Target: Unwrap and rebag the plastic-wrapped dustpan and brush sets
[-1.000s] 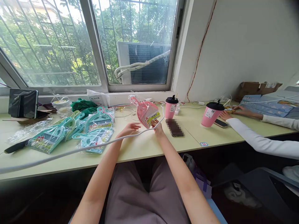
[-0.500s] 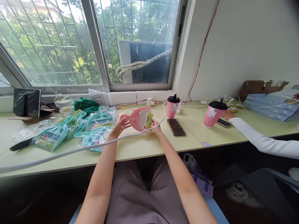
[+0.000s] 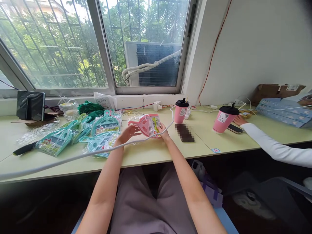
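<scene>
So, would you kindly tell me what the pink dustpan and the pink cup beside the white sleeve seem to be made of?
The pink dustpan looks like moulded plastic, smooth with a soft sheen and cast ribs, inside a clear glinting plastic wrap. The pink cup looks like matte coated paper with a stuck-on label, though it could be plastic; its black lid seems glossy plastic.

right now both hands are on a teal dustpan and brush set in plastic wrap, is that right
Not quite: the set is pink, not teal, as the head view shows. Both the left hand and the right hand are on the pink dustpan and brush set, in plastic wrap.
</scene>
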